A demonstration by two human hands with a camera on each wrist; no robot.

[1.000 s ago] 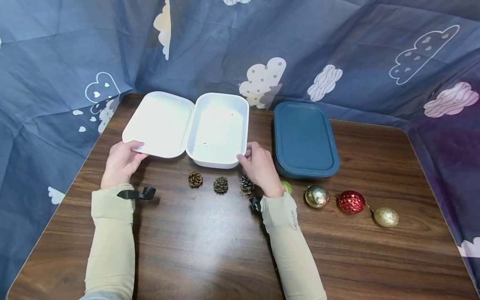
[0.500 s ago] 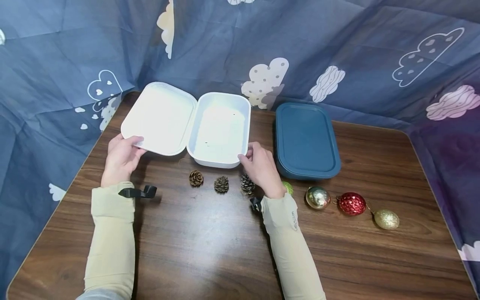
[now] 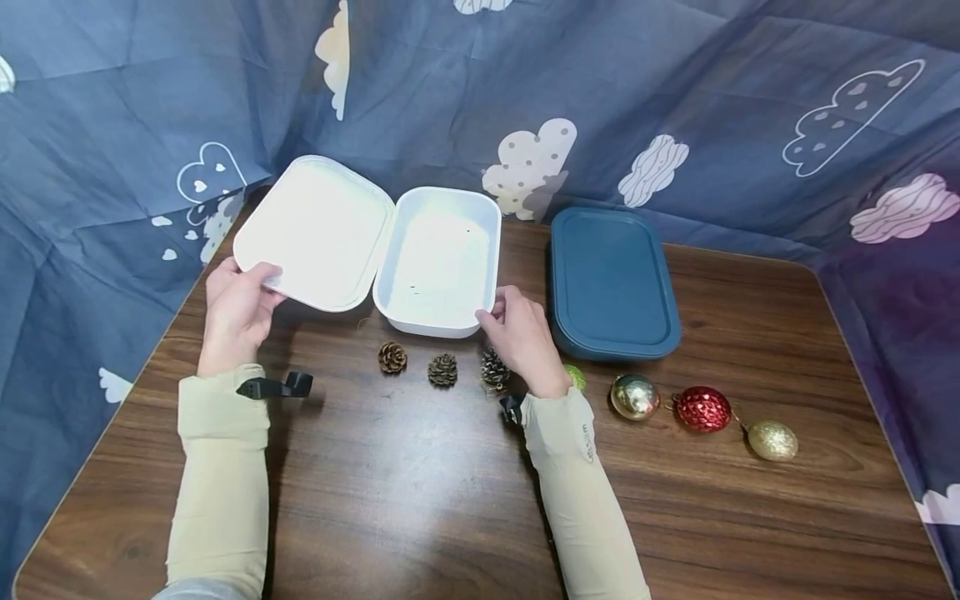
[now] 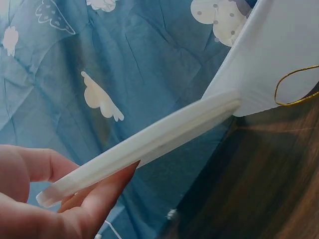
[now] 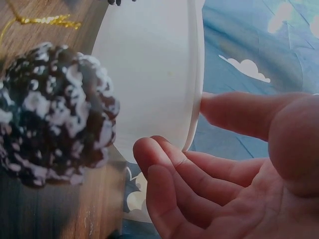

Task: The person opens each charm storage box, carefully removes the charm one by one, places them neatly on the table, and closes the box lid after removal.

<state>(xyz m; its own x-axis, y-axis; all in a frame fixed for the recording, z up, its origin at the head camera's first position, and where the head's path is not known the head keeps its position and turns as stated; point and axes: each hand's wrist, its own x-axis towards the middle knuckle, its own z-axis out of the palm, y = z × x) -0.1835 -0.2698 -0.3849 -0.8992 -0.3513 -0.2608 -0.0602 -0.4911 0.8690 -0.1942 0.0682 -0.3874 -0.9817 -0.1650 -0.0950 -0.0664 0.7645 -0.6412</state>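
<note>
A white lid [image 3: 318, 233] lies beside a white rectangular container [image 3: 435, 328] in the head view. My left hand [image 3: 238, 315] pinches the lid's near-left corner, thumb above and fingers below. The left wrist view shows the lid [image 4: 149, 137] edge-on, tilted and lifted off the table at the held end. My right hand [image 3: 522, 337] grips the container's near-right corner. In the right wrist view, the thumb touches the rim and the other fingers curl against the outer wall. Inside, the container shows only a few tiny dark specks. A frosted pine cone [image 5: 55, 117] sits beside my right fingers.
Two brown pine cones [image 3: 392, 357] stand in front of the container on the wooden table [image 3: 420, 500]. A blue lidded box [image 3: 615, 279] is to the right. Nearer are a green bauble [image 3: 575, 377], gold bauble [image 3: 634, 397], red bauble [image 3: 702, 409] and glittery bauble [image 3: 772, 441].
My left hand has raised the lid's outer side and shifted slightly left and away. The right hand and container have stayed almost still.
</note>
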